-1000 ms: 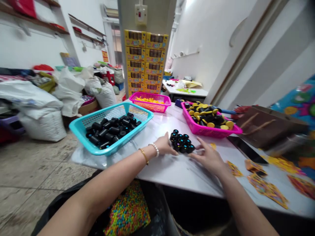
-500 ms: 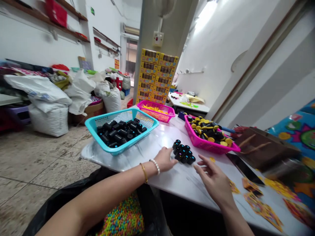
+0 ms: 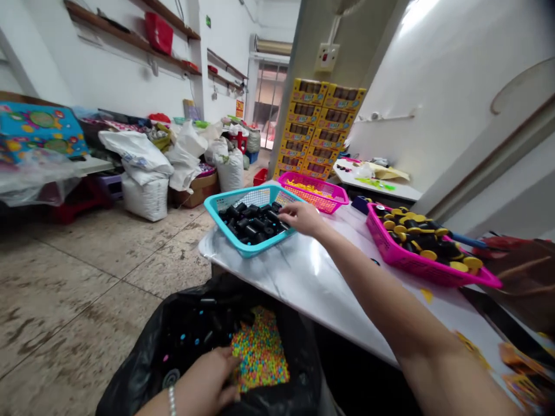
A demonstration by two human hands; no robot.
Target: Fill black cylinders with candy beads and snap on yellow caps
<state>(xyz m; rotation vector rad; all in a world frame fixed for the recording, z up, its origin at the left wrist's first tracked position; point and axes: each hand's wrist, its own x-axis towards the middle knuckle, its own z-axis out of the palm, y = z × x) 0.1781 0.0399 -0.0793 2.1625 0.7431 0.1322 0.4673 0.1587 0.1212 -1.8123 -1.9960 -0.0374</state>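
Note:
My right hand reaches over the rim of the turquoise basket, its fingers curled together on a black cylinder at the right side. Many short black plastic cylinders fill that basket. Lower down, my left hand is inside a black plastic bag, thumb and fingers apart beside a clear packet of coloured beads. More black cylinders lie in this bag, some with blue or pink dots. My right forearm covers most of the spot where the cluster of cylinders stood.
A pink basket of black-and-yellow pieces stands on the marble-patterned table at right. Behind the turquoise basket is another pink basket with yellow pieces. Yellow boxes are stacked against the pillar. White sacks stand on the floor at left.
My left hand has gone from the cylinder cluster down into the black bag. The right hand has crossed leftward to the turquoise basket. The view has turned left.

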